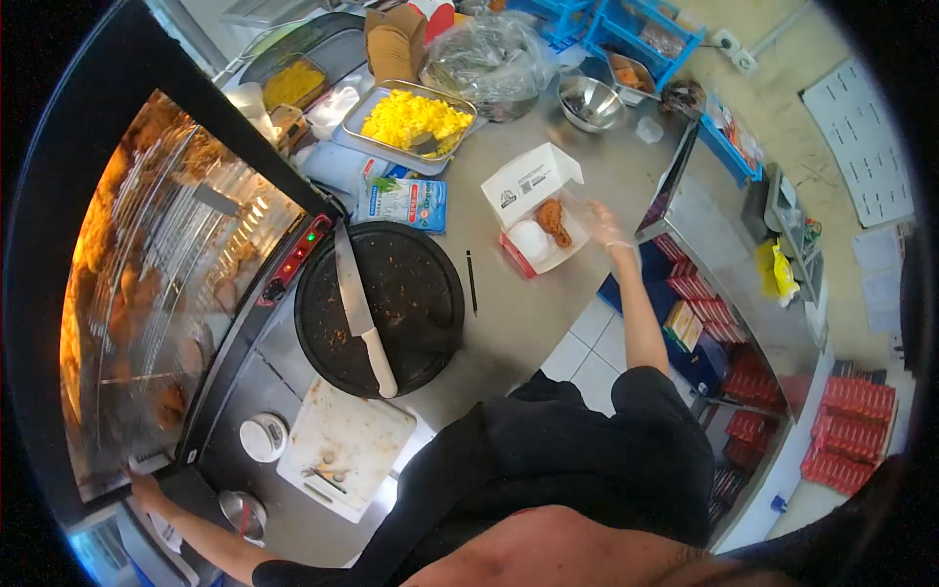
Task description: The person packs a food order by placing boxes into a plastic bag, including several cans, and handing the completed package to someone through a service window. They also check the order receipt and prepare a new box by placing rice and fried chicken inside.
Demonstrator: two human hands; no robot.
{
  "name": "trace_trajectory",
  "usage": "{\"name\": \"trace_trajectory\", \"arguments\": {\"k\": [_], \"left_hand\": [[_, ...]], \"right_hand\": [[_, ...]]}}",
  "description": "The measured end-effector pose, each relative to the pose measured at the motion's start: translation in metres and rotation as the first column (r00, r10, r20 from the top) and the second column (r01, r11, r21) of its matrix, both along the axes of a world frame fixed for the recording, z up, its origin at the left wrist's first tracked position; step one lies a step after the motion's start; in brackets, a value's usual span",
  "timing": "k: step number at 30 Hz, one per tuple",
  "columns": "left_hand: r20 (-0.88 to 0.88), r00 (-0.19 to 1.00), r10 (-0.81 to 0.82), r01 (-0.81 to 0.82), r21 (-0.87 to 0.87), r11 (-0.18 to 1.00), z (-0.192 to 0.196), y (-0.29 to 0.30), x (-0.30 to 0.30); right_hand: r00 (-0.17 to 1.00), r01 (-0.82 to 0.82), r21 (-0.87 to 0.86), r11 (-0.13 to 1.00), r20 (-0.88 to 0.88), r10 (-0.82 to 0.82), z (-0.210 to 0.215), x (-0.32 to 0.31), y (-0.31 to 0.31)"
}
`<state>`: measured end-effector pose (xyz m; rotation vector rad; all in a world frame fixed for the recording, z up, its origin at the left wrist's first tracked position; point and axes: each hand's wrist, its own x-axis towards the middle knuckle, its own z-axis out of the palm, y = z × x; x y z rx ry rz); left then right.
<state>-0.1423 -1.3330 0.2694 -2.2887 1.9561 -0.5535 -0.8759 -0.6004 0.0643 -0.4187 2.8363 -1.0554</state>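
Note:
My right hand [608,230], in a clear plastic glove, is at the right edge of an open takeaway box [537,179]. Its fingers are stretched out and seem to touch the box's side. Inside the box lie a piece of fried chicken [553,223] and, left of it, a white rounded mound [529,241] that looks like wrapped rice. Far to the lower left, my left hand [145,489] reaches to the bottom corner of a lit glass warming cabinet [186,230]. One finger extends along the cabinet's edge; the others are hard to make out.
A knife [357,308] lies across a round black board [421,293]. Nearby are a pen [471,282], a white cutting board [328,430], a scale [263,437] and a tray [452,103] of yellow food. A metal bowl [592,103] stands farther back. Stacked red boxes [748,382] fill shelves at right.

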Motion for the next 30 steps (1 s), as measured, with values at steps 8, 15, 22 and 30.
{"name": "trace_trajectory", "arguments": {"k": [8,15,22,30], "left_hand": [[-0.697,0.676,-0.24,0.311,-0.024,0.95,-0.045,0.065,-0.092],[-0.699,-0.496,0.515,0.715,0.008,0.699,-0.034,0.401,-0.397],[-0.257,-0.702,0.664,0.695,-0.046,0.718,-0.088,0.534,-0.563],[0.121,-0.804,0.582,0.565,-0.151,0.812,-0.087,0.564,-0.644]], "right_hand": [[0.987,0.135,0.24,0.961,0.058,-0.153,0.064,-0.013,0.004],[0.96,-0.188,0.037,0.982,-0.203,0.191,0.115,-0.181,-0.119],[0.64,-0.407,0.321,0.855,-0.568,0.518,0.001,-0.436,-0.203],[0.784,-0.599,0.563,0.57,0.265,0.561,-0.034,-0.516,-0.235]]}}
